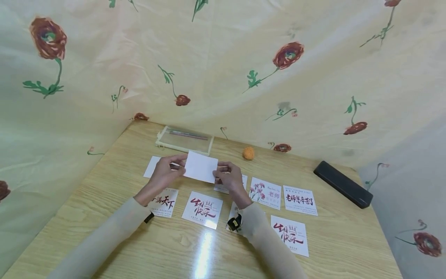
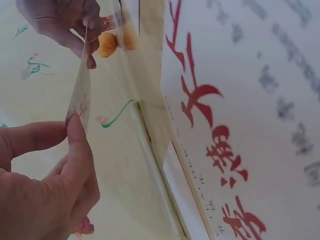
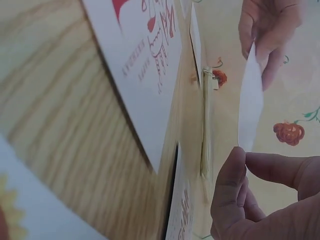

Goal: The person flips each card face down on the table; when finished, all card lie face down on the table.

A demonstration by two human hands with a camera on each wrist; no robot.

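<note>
A white card is held up above the table between both hands, its blank face toward the head camera. My left hand pinches its left edge between thumb and fingers. At the opposite edge my right hand pinches it the same way. Seen edge-on in the left wrist view, the card shows faint print on its other face. Below the hands lie printed cards: one with red birthday lettering, one under the left wrist, and others partly hidden by the right arm.
More cards lie to the right, including a flower card, a lettered card and a second birthday card. A zip pouch with pens lies at the back, near an orange ball. A black case sits at the right.
</note>
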